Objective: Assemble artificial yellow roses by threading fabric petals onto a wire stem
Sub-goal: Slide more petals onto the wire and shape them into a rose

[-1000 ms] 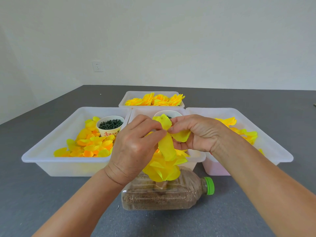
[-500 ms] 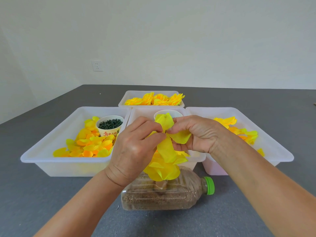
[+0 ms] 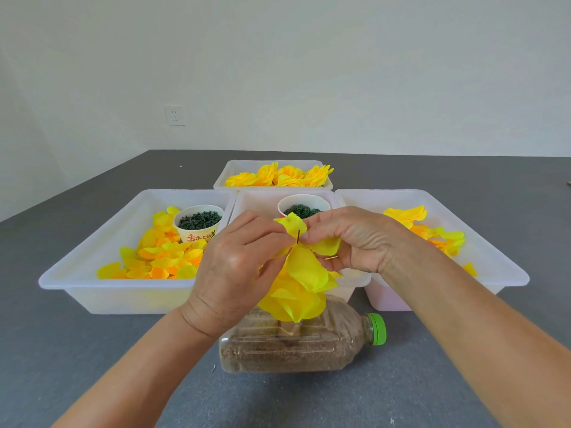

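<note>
bottle (image 3: 296, 350) before trays | cup (image 3: 197, 222) in left tray (image 3: 92, 273)

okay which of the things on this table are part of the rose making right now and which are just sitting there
In use: left hand, right hand, yellow petals, wire stem, sand-filled bottle.

Idle: left petal tray, two cups of green bits, finished roses, wall socket.

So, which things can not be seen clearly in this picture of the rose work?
Head view only:
- Wire stem: only a short tip shows; the stacked petals hide the rest.
- Middle tray: both hands cover its contents.
- Left hand fingertips: hidden behind the petal.
- Cup contents: dark bits, too small to identify.
</note>
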{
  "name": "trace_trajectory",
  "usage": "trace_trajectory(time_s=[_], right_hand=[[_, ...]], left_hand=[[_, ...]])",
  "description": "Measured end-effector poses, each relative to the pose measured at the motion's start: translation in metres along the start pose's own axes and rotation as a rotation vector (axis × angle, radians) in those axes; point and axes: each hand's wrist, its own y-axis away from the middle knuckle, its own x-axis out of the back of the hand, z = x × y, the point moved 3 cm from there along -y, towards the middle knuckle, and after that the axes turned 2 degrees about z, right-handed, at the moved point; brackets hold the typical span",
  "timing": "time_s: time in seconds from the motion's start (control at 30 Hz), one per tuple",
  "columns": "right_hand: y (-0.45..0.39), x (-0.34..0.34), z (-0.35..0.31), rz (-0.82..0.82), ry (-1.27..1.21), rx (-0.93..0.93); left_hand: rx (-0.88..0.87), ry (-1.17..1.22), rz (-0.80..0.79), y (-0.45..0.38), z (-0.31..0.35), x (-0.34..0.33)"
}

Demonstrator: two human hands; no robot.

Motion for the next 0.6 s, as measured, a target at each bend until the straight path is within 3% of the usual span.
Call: trace_trajectory(time_s=[0.6], right_hand=[[-0.003, 0.004, 0.01, 0.02, 0.167, -0.009]], left_hand=[[0.002, 0.002, -0.093, 0.012, -0.001, -0.001]])
